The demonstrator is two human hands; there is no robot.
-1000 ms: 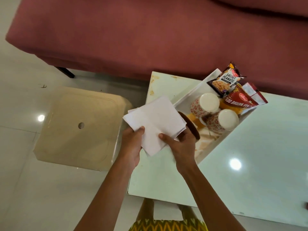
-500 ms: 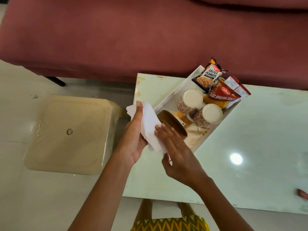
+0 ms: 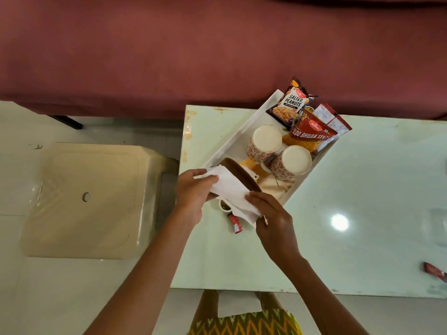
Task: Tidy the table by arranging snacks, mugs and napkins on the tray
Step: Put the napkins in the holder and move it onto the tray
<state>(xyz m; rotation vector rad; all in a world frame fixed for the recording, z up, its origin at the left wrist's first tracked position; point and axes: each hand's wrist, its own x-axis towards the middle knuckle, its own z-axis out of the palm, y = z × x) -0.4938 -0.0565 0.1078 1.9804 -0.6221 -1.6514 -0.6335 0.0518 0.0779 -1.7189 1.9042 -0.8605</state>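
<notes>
A white tray (image 3: pixel 238 139) lies slantwise on the pale green glass table (image 3: pixel 362 213). Inside it stand two patterned mugs (image 3: pixel 264 142) (image 3: pixel 291 162), upside down, and behind them snack packets: salted peanuts (image 3: pixel 291 103) and a red bhujia bag (image 3: pixel 312 136). A brown wooden holder (image 3: pixel 240 174) stands at the tray's near end. Both hands hold a folded stack of white napkins (image 3: pixel 233 189) over that near end: my left hand (image 3: pixel 193 192) grips the left edge, my right hand (image 3: pixel 273 213) the lower right corner. The napkins hide part of the holder.
A small red packet (image 3: pixel 235 223) and a small white-rimmed object (image 3: pixel 223 206) lie on the table under the napkins. Another red wrapper (image 3: pixel 434 272) sits at the right edge. A beige plastic stool (image 3: pixel 89 199) stands to the left, a maroon sofa (image 3: pixel 169 49) behind.
The napkin stack has been folded narrower and lowered toward the tray's near end beside the brown holder. My right hand slid down to its lower corner.
</notes>
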